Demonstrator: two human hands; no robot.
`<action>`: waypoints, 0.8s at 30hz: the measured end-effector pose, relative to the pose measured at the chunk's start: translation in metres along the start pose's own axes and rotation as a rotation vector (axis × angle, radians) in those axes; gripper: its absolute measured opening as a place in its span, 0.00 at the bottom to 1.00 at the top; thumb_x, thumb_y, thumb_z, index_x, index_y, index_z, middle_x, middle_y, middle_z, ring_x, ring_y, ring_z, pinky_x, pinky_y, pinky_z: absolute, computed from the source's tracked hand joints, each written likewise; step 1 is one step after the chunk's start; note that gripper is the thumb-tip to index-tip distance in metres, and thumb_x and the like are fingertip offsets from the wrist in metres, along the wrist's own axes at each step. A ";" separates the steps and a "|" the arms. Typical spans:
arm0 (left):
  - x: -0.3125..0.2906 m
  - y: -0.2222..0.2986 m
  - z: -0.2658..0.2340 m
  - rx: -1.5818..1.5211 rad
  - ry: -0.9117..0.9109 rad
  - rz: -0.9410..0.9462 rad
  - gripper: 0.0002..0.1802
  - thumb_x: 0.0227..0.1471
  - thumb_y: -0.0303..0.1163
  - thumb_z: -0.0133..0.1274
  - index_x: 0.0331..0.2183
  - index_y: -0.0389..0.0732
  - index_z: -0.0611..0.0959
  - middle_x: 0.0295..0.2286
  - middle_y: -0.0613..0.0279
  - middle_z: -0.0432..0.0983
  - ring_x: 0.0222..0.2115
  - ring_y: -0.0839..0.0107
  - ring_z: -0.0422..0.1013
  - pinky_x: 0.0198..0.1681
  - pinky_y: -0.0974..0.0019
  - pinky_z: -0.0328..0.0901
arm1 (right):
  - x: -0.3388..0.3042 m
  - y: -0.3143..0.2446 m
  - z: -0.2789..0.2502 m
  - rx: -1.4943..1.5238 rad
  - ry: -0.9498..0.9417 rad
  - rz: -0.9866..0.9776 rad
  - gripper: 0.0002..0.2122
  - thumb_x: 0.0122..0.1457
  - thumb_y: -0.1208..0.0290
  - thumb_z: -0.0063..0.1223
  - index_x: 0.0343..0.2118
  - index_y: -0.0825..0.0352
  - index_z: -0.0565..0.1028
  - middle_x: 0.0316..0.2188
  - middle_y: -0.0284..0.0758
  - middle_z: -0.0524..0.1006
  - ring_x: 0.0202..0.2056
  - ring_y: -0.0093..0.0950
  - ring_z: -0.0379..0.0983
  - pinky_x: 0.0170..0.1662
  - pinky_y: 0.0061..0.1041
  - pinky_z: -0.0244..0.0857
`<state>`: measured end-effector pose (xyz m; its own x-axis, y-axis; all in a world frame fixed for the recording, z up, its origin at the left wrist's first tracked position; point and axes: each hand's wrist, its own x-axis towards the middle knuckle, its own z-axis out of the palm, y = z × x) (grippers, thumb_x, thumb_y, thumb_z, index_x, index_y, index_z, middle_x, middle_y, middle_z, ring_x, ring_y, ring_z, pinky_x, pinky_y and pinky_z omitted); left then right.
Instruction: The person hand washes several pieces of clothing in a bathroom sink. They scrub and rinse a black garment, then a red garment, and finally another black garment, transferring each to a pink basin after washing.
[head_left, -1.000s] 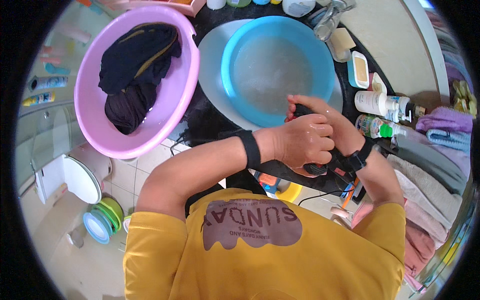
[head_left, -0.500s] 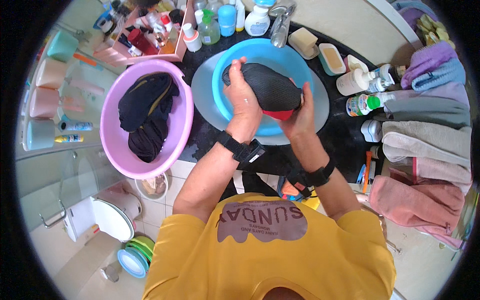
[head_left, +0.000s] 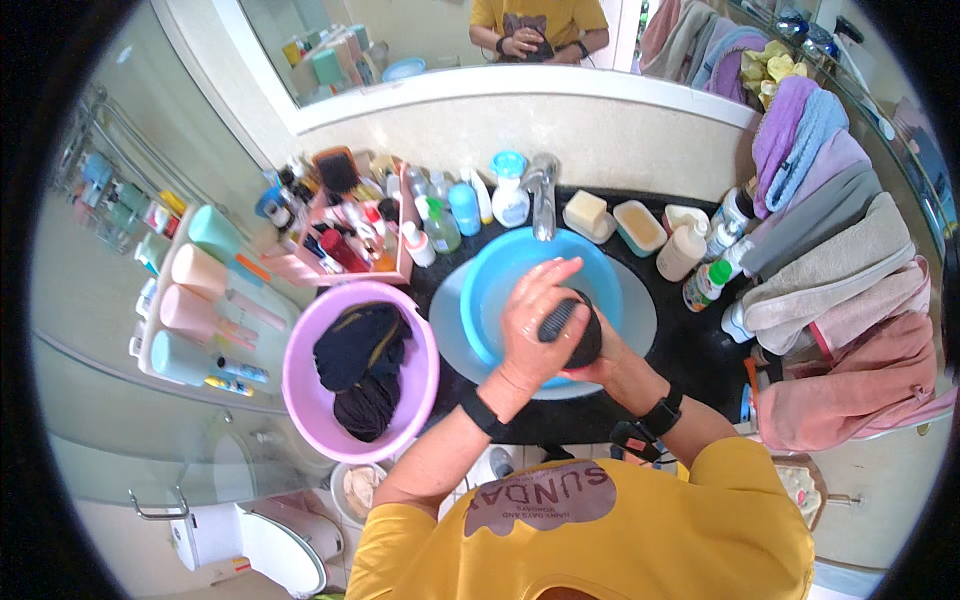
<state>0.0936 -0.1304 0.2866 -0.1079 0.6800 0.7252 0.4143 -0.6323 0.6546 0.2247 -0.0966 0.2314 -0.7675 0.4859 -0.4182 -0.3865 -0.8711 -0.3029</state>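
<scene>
Two hands (head_left: 538, 318) (head_left: 606, 364), perhaps seven towels (head_left: 845, 385).

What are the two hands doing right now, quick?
Left hand: holding a black item, thumb across it.
Right hand: against the item's lower right side; fingers mostly hidden, so its grip cannot be told.

Bright, fairly soft light filled the room, leaving small highlights on the metal tap (head_left: 543, 192) and the wet hands (head_left: 532, 322), while the black worktop (head_left: 688, 355) and the dark cloth (head_left: 362, 350) showed little detail. The fisheye lens bowed the white mirror frame (head_left: 520, 81) and stretched the hanging towels (head_left: 845, 385), with black filling the corners. The middle looked reasonably sharp; small items (head_left: 97, 166) at the far left went soft.
</scene>
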 end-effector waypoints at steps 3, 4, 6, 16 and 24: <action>0.010 0.009 0.002 0.105 -0.064 0.110 0.07 0.38 0.24 0.60 0.26 0.40 0.79 0.38 0.58 0.78 0.42 0.56 0.73 0.46 0.57 0.67 | 0.000 -0.007 -0.001 -0.096 0.006 0.039 0.16 0.58 0.49 0.46 0.42 0.53 0.74 0.40 0.29 0.79 0.40 0.26 0.77 0.42 0.34 0.73; 0.012 0.013 0.002 0.072 -0.089 0.113 0.07 0.38 0.24 0.60 0.26 0.41 0.79 0.35 0.59 0.79 0.39 0.57 0.74 0.42 0.58 0.68 | 0.001 -0.008 -0.001 -0.152 0.126 0.050 0.16 0.59 0.49 0.46 0.41 0.53 0.74 0.40 0.29 0.79 0.39 0.26 0.76 0.42 0.33 0.73; 0.016 0.021 0.003 0.151 -0.082 0.224 0.13 0.31 0.28 0.63 0.26 0.44 0.79 0.30 0.61 0.77 0.33 0.60 0.74 0.36 0.60 0.68 | 0.003 -0.012 -0.001 -0.276 0.144 0.079 0.15 0.59 0.50 0.46 0.40 0.54 0.74 0.38 0.29 0.78 0.38 0.26 0.76 0.41 0.32 0.73; 0.031 0.028 0.017 0.228 -0.419 0.538 0.20 0.26 0.37 0.63 0.28 0.45 0.77 0.30 0.65 0.72 0.34 0.63 0.69 0.38 0.58 0.65 | 0.027 -0.075 0.002 -0.465 0.000 0.424 0.12 0.63 0.55 0.44 0.34 0.56 0.74 0.32 0.30 0.78 0.32 0.24 0.74 0.38 0.24 0.70; 0.028 0.017 0.028 0.330 -0.447 0.697 0.18 0.27 0.42 0.57 0.27 0.48 0.74 0.28 0.66 0.68 0.34 0.64 0.65 0.41 0.59 0.59 | 0.001 -0.097 0.062 -0.766 0.136 0.416 0.11 0.64 0.59 0.47 0.34 0.61 0.75 0.28 0.27 0.75 0.29 0.21 0.69 0.38 0.24 0.67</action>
<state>0.1232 -0.1118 0.3120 0.5997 0.3054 0.7397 0.5007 -0.8642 -0.0492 0.2299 -0.0163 0.3132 -0.6834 0.1863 -0.7058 0.3971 -0.7164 -0.5736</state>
